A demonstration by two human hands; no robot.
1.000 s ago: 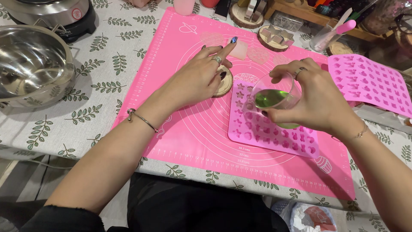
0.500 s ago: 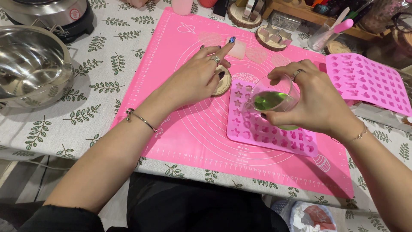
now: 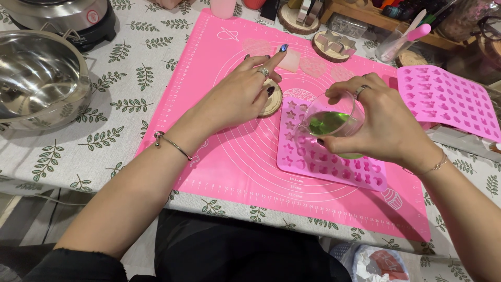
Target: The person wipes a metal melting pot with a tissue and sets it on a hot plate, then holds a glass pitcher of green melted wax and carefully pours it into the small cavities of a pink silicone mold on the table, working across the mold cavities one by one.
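My right hand (image 3: 383, 125) grips a small clear glass cup (image 3: 330, 117) with green liquid in it, tilted to the left over a pink silicone mould (image 3: 326, 159) with small star and heart cavities. The cup's lip hangs over the mould's upper left cavities. My left hand (image 3: 237, 96) rests flat on the pink baking mat (image 3: 235, 156), fingers spread, its fingertips on a round wooden coaster (image 3: 272, 99) just left of the mould.
A steel bowl (image 3: 39, 78) sits at the left on the leaf-print tablecloth, a black and steel appliance (image 3: 62, 15) behind it. A second pink mould (image 3: 449, 99) lies at the right. Wooden coasters, small pale shapes and a clear container with a pink tool stand along the back.
My right hand has tipped the cup further left over the mould. My left hand has stayed on the coaster.
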